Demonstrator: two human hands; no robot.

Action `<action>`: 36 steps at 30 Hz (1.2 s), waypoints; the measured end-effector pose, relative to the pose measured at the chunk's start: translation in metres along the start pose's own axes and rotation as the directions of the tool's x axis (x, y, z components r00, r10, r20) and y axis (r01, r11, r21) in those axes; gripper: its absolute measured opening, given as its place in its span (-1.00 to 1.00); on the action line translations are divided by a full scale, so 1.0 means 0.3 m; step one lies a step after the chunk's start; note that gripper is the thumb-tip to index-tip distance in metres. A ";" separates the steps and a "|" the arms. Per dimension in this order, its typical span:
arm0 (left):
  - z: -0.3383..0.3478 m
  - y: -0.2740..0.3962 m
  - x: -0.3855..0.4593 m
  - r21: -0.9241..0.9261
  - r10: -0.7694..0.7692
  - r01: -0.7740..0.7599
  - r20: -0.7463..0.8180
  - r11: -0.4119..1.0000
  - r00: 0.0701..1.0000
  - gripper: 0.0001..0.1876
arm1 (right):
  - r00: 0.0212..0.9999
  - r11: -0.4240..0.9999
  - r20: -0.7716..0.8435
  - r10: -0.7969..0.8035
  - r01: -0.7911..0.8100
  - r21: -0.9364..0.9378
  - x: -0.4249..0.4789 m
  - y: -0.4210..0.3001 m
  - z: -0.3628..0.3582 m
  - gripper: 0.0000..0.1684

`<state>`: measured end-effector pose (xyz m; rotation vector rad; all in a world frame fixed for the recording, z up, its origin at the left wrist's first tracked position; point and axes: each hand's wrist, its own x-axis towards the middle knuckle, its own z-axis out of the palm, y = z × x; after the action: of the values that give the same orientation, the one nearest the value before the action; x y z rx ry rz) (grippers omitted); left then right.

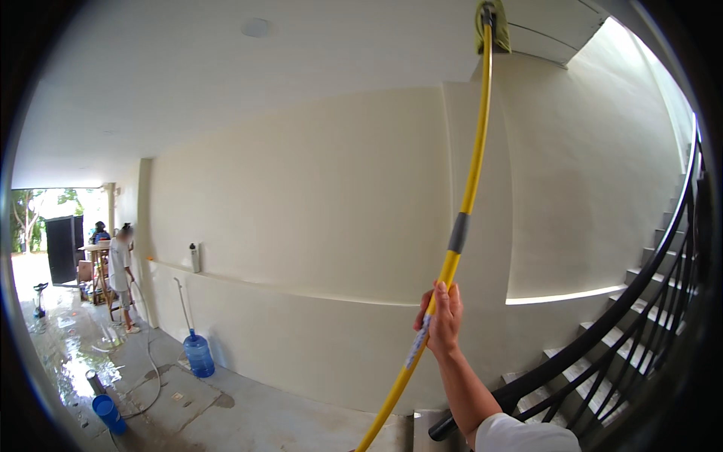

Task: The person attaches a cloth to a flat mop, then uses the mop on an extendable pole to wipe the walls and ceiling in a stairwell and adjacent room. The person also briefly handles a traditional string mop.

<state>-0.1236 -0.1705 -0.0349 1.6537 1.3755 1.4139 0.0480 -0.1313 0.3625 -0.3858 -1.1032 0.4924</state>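
My right hand is wrapped around a long yellow extension pole, below its grey joint collar. A sticker with writing is on the pole by my hand. The pole leans up and away, and at its top a green cloth covers the head, up by the ceiling edge beside the stairwell. Whether the cloth touches the surface I cannot tell. The pole's lower end runs out of the bottom of the picture. My left hand is out of view.
Stairs with a black metal railing rise at the right. A blue water jug, blue bucket and grey hose are on the partly wet floor. A bottle stands on the wall ledge. Another person stands far left.
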 end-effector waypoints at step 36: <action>-0.948 0.109 1.169 0.416 0.482 -0.251 -0.675 0.874 0.558 -0.71 | 0.871 0.853 0.327 -0.366 0.173 0.493 0.441 0.125 1.148 -0.40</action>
<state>-0.4082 0.0889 0.2031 1.6314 1.7905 2.4948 -0.2254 -0.0083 0.5808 0.3050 -1.3814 0.5674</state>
